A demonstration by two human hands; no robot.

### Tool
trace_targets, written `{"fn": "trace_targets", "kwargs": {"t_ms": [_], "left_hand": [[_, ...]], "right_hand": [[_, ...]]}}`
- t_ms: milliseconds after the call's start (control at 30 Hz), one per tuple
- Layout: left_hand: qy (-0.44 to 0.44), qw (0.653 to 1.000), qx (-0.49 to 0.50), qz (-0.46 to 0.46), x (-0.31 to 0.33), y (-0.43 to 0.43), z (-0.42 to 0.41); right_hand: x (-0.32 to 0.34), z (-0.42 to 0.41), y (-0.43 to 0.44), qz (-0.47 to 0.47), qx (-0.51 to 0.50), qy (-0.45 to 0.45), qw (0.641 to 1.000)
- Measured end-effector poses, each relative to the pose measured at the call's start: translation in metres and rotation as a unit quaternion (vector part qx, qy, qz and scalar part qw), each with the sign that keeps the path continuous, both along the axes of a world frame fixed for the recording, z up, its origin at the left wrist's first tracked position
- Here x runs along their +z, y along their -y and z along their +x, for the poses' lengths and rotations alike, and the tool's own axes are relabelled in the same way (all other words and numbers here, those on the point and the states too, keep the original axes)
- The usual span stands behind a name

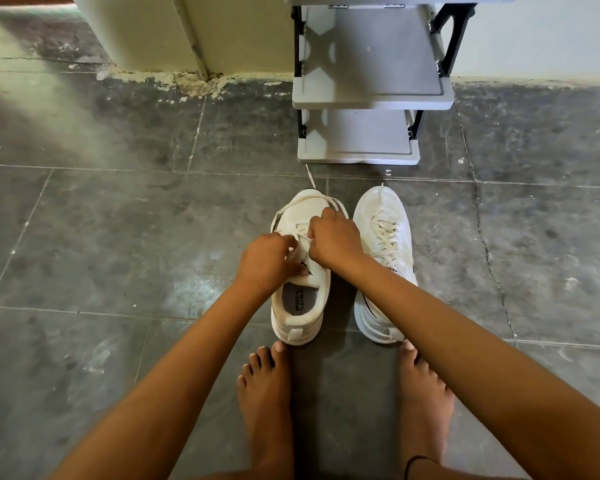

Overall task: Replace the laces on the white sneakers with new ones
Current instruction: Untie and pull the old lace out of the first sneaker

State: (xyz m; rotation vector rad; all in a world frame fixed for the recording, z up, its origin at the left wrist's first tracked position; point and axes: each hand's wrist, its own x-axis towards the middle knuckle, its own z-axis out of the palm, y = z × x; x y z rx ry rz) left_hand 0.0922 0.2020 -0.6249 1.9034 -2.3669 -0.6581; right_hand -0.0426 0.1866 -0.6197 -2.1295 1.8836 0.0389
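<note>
Down on scuffed grey tiles (118,237) by a rack (371,95), left hand (269,259) and right hand (333,242) pinch a sneaker lace (336,202).

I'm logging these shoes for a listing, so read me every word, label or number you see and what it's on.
"SPEED" then "FLEXIBLE", first letter unclear: insole of the left sneaker.
Tongue tag on the right sneaker: too small to read.
Black marks atop the shoe rack: blurred.

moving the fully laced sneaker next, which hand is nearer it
Right. The right hand sits beside the fully laced sneaker; the left hand is farther, across the other sneaker.
</note>
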Motion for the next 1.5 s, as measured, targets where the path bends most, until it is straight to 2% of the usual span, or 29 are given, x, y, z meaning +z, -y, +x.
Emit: {"fn": "trace_targets", "kwargs": {"t_ms": [67, 133, 200, 267, 300, 333, 400, 467, 533, 633, 733, 767, 867, 1000, 1033, 1133, 1333, 1433, 1500], "left_hand": [[0.023, 1.0, -0.005, 0.003, 0.002, 0.001, -0.003], [0.037, 0.999, -0.007, 0.003, 0.002, 0.0, -0.006], [0.047, 0.999, -0.012, -0.002, 0.0, -0.003, -0.009], [0.048, 0.999, -0.014, -0.005, -0.003, -0.005, -0.011], [0.044, 0.999, -0.011, -0.006, -0.004, -0.005, -0.011], [0.039, 0.999, -0.008, -0.007, -0.005, -0.005, -0.011], [0.03, 1.0, -0.001, -0.003, -0.004, -0.004, -0.009], [0.016, 1.0, 0.01, 0.001, -0.004, -0.004, -0.008], [0.003, 1.0, 0.02, 0.006, -0.004, -0.004, -0.007], [0.001, 1.0, 0.028, 0.008, -0.007, -0.005, -0.006], [-0.001, 0.999, 0.032, -0.001, -0.009, -0.006, -0.008], [-0.002, 0.999, 0.034, -0.002, -0.009, -0.006, -0.009], [-0.012, 0.999, 0.052, 0.004, -0.008, -0.006, -0.008], [-0.012, 0.999, 0.051, 0.012, -0.006, -0.005, -0.004], [-0.016, 0.998, 0.055, 0.016, -0.006, -0.005, -0.003], [-0.02, 0.997, 0.066, 0.02, -0.005, -0.004, -0.002], [0.018, 0.996, 0.087, 0.031, -0.005, -0.005, -0.003], [0.047, 0.995, 0.084, 0.028, -0.006, -0.005, -0.006], [0.062, 0.995, 0.081, 0.02, -0.006, -0.005, -0.006]], "right_hand": [[-0.001, 0.002, 0.005, 0.015, -0.011, 0.026, 1.0], [-0.001, 0.005, 0.009, 0.026, -0.065, 0.134, 0.988], [-0.001, 0.008, 0.01, 0.054, -0.14, 0.275, 0.95], [-0.001, 0.009, 0.004, 0.073, -0.191, 0.353, 0.913], [-0.002, 0.008, 0.002, 0.078, -0.19, 0.346, 0.915], [-0.002, 0.005, 0.002, 0.071, -0.164, 0.288, 0.941], [-0.001, 0.0, 0.002, 0.028, -0.08, 0.096, 0.992], [0.004, -0.002, 0.004, -0.015, -0.032, 0.001, 0.999], [0.007, -0.001, 0.005, -0.044, -0.007, -0.027, 0.999], [0.013, 0.001, 0.003, -0.066, -0.015, 0.012, 0.998], [0.026, 0.008, 0.009, 0.009, -0.12, 0.204, 0.972], [0.028, 0.012, 0.011, 0.031, -0.13, 0.239, 0.962], [0.029, 0.02, 0.008, 0.044, -0.095, 0.179, 0.978], [0.019, 0.002, -0.001, 0.011, -0.008, -0.016, 1.0], [0.018, -0.001, -0.003, 0.013, -0.002, -0.035, 0.999], [0.017, -0.001, -0.002, 0.003, 0.0, -0.037, 0.999], [0.018, 0.003, 0.003, 0.007, 0.046, -0.099, 0.994], [0.014, 0.003, 0.002, -0.035, 0.07, -0.107, 0.991], [0.012, -0.001, 0.004, -0.07, 0.078, -0.082, 0.991]]}}
